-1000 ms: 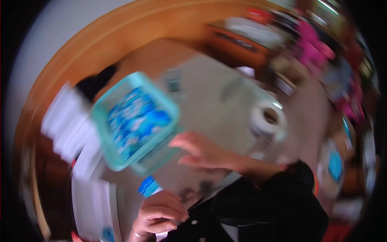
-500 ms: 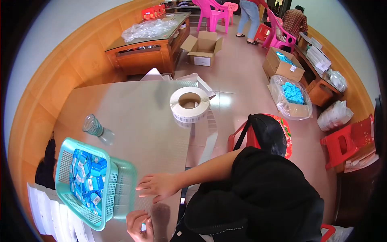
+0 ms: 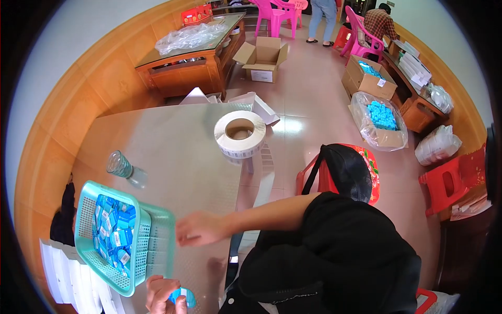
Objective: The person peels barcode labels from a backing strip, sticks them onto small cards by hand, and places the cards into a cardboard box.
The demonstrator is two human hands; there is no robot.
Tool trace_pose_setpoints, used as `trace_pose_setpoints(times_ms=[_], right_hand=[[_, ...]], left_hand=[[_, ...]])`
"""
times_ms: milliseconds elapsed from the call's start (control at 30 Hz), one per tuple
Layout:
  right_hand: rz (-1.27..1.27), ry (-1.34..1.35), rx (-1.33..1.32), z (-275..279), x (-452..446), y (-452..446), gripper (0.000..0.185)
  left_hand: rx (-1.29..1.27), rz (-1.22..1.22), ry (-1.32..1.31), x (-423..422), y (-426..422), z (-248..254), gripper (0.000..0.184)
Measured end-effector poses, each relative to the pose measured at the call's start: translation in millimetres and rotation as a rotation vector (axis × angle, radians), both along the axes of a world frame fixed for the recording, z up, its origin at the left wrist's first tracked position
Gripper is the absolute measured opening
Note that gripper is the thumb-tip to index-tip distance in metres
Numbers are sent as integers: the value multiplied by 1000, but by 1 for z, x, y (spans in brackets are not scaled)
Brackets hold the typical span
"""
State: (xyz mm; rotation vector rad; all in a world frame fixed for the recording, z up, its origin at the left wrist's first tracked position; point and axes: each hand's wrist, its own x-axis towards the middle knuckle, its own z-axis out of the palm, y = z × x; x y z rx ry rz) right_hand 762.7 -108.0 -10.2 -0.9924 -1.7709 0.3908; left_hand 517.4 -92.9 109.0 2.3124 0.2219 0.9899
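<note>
Blue packet (image 3: 190, 298) is in the left hand (image 3: 161, 294), seen in the head view near the counter's (image 3: 180, 141) near edge. That hand's fingers are closed on it, pinching the packet by the thumb, and part of it is hidden. The right hand (image 3: 201, 228) is over the counter, towards its right edge, its blurred fingers released and well apart from the packet; whether they touch the surface, I cannot tell. Between the right hand and the counter's left edge stands a mint-green plastic basket (image 3: 142, 246), filled with similar blue packets (image 3: 111, 228). Beyond it is a drinking glass (image 3: 119, 165). Near the far right corner sits a white label roll (image 3: 224, 137).
</note>
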Motion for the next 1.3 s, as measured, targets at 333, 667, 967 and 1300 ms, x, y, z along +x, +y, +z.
trace_pose_setpoints(times_ms=[333, 667, 967, 1300], right_hand=[[-265, 124, 866, 238, 76, -53, 35], [-187, -60, 991, 266, 112, -78, 34], [-187, -80, 975, 247, 121, -73, 33], [-241, -57, 925, 236, 122, -47, 32]], left_hand=[[-34, -216, -504, 19, -24, 73, 31], [-317, -302, -287, -6, -47, 132, 18], [-200, -478, -332, 22, -39, 108, 16], [-175, -694, -394, 84, -43, 89, 14]])
